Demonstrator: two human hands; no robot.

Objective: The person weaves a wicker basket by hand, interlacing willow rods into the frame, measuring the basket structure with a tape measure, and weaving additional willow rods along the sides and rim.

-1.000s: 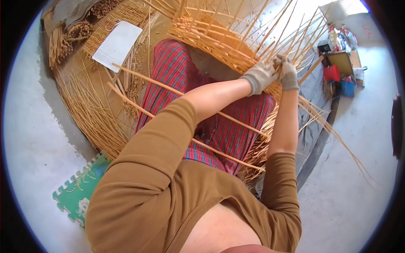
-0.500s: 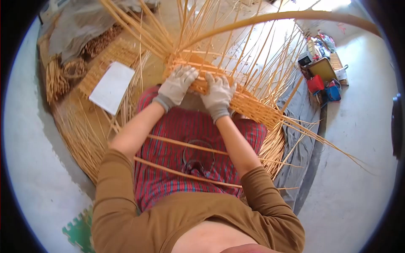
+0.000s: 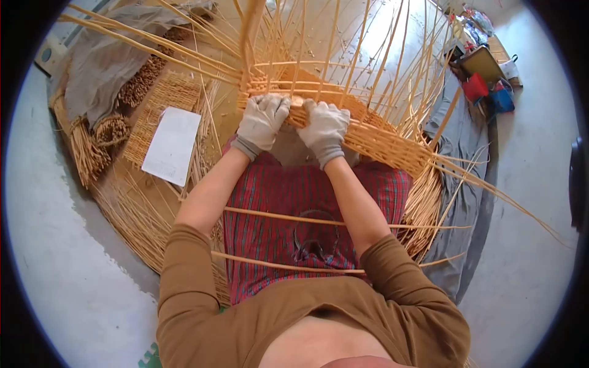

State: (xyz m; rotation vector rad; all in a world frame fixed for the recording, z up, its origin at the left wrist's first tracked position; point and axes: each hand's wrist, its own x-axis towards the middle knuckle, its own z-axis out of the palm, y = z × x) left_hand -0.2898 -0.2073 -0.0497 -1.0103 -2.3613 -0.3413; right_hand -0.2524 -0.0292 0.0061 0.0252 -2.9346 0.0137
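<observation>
A half-woven wicker basket (image 3: 389,150) rests against my knees, its tall unwoven stakes (image 3: 353,52) fanning upward. My left hand (image 3: 264,122), in a pale work glove, has its fingers curled over the woven wall near the left corner. Close beside it, my gloved right hand (image 3: 325,130) grips the same wall, fingers bent over the weave. The fingertips of both are partly hidden. A thick rod (image 3: 248,40) rises from the left corner. Two thin willow rods (image 3: 276,213) lie across the plaid cloth (image 3: 270,236) on my lap.
To the left lie a white sheet (image 3: 172,144), a woven panel (image 3: 172,92) and rod bundles (image 3: 89,147) near a grey cover (image 3: 98,73). Loose rods (image 3: 423,214) heap at the right. Red bag (image 3: 474,89) and blue bag (image 3: 502,98) stand back right.
The thick rod that arched to the right now stands nearly upright at the left corner. My fingers are more tightly curled on the basket wall. The whole view has shifted slightly.
</observation>
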